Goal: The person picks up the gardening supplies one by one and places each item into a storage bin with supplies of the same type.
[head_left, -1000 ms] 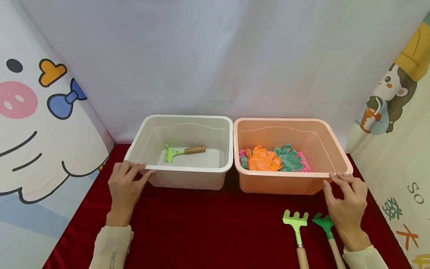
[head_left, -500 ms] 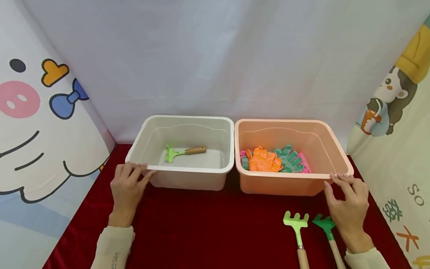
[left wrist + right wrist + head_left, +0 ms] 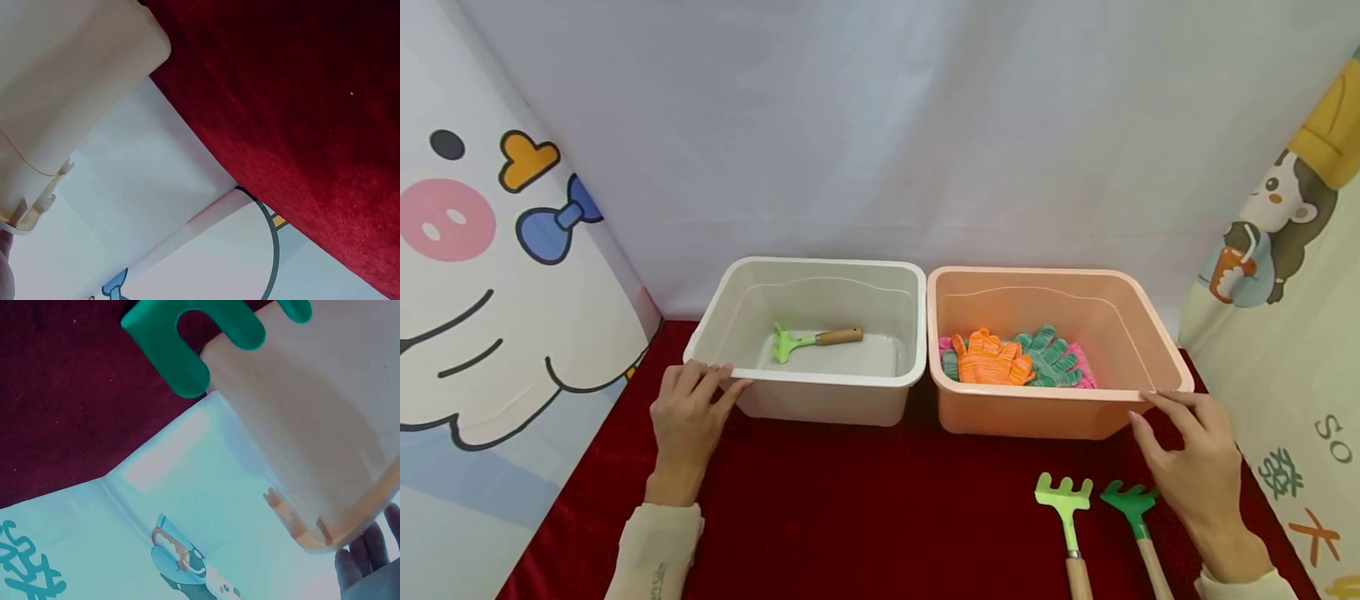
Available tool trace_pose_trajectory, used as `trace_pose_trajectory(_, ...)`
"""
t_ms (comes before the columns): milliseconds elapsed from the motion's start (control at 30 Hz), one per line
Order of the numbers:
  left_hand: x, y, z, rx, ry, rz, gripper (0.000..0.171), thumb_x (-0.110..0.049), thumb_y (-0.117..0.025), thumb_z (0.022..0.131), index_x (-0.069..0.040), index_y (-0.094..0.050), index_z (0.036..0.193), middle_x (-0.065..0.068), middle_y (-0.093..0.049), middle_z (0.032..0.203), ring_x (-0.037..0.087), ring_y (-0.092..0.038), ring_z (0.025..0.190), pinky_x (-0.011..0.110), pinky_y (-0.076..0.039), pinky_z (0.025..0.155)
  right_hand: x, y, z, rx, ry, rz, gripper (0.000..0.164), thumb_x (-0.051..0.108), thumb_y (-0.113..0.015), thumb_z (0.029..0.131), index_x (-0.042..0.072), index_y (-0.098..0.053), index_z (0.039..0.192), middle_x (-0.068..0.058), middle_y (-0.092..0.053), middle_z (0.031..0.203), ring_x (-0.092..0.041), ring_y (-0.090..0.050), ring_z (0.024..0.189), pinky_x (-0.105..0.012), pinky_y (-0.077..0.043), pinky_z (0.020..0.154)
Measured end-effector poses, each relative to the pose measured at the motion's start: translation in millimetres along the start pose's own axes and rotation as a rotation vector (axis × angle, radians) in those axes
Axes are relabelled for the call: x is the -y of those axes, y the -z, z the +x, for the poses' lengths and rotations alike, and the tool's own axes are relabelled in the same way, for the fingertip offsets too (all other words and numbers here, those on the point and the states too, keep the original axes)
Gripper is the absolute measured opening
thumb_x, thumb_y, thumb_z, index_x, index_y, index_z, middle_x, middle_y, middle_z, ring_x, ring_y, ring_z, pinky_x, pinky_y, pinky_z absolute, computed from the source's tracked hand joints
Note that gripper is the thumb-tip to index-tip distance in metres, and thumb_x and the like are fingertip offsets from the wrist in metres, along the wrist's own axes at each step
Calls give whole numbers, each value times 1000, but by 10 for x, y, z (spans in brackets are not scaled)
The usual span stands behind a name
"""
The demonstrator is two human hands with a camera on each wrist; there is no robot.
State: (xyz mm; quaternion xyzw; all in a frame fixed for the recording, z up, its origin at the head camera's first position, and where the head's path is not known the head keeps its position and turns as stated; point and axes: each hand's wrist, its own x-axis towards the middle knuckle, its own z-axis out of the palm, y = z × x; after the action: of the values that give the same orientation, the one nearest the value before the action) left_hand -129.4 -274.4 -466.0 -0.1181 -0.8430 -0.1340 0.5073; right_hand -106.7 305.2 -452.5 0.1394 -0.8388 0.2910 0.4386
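At the near left corner of the white tub [image 3: 827,403], my left hand [image 3: 687,417] pinches the rim, fingers over the top and thumb on the outer side. My right hand [image 3: 1198,471] touches the near right corner of the peach tub [image 3: 1022,413] with relaxed fingertips, thumb just below the rim. Inside the white tub lies a light-green hand rake [image 3: 838,336] with a wooden handle. The peach tub contains an orange glove [image 3: 991,363], a green glove [image 3: 1048,357] and something pink under them. In the right wrist view, my fingers [image 3: 369,547] meet the tub's corner.
In front of the peach tub, a light-green hand rake [image 3: 1065,500] and a dark-green hand rake [image 3: 1131,502] lie on the red cloth [image 3: 850,517]. A white sheet [image 3: 850,150] hangs behind; printed panels flank both sides.
My right hand has shifted slightly right and down, its fingertips still at the peach tub's rim. The left hand keeps its place on the white tub. The head view has turned slightly left.
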Motion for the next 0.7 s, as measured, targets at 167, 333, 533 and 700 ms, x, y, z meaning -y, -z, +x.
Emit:
trace_pose_trajectory(167,-11,6,2,6,5,-1,49,-50,-65,92,-3,-78,95,16,-63,85,39,-57,78,57,-59,65,76,56,-8,25,-6,13,71,62,-62,93,-7,-74,102,-28,-63,102,-45,-52,95,-5,-28,104)
trace_pose_trajectory(333,-27,15,11,23,-12,3,49,-48,-64,93,-1,-77,97,18,-63,86,39,-57,77,57,-60,67,215,80,-83,62,27,20,69,61,-60,95,-6,-74,100,-26,-64,102,-41,-52,96,-5,-29,105)
trace_pose_trajectory(533,-40,21,16,31,-43,23,48,-45,-64,93,1,-77,99,19,-62,86,39,-57,77,55,-60,66,418,58,-241,158,103,47,61,57,-56,99,-1,-76,100,-18,-65,99,-33,-53,96,-3,-31,104)
trace_pose_trajectory(700,-27,17,5,23,-46,36,47,-45,-64,94,0,-76,99,19,-62,87,39,-57,77,55,-60,65,532,35,-383,283,146,39,59,57,-50,101,6,-78,102,-9,-67,101,-23,-56,96,-2,-34,99)
